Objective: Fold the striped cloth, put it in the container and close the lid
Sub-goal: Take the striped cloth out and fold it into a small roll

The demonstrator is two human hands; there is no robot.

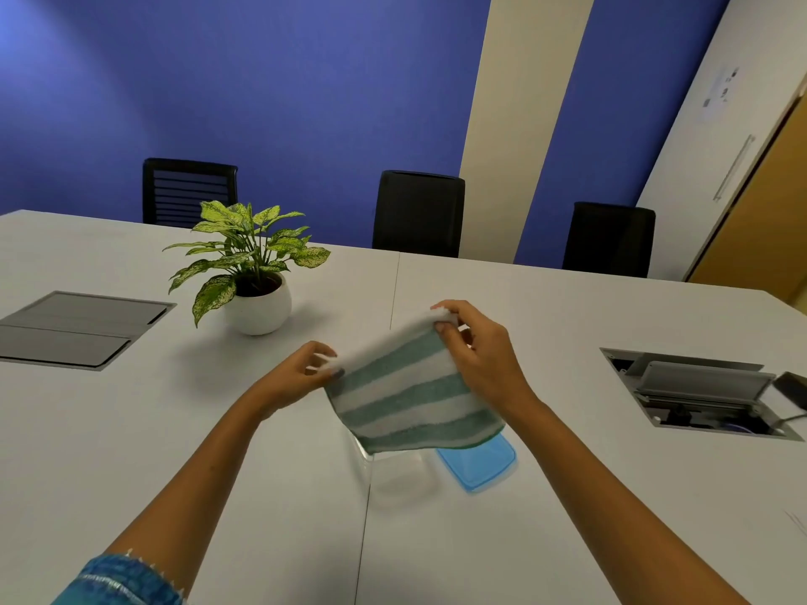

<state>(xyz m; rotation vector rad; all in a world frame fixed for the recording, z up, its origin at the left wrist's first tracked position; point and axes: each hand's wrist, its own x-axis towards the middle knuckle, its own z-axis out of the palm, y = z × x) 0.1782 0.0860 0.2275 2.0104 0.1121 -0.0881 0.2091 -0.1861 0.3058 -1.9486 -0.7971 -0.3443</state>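
Observation:
The green-and-white striped cloth (pixel 408 393) hangs in the air above the table, held by its top edge. My left hand (pixel 301 375) pinches its upper left corner. My right hand (pixel 474 349) pinches the upper right corner, a little higher and farther away. Under the cloth stands a clear plastic container (pixel 393 471), open, its far part hidden by the cloth. The blue lid (pixel 482 467) lies flat on the table just right of the container, partly covered by the cloth's lower edge.
A potted plant (pixel 253 272) in a white round pot stands on the white table (pixel 218 430) at the back left. A shut grey cable hatch (pixel 74 329) is far left and an open cable box (pixel 698 393) far right. Three black chairs (pixel 417 211) line the far edge.

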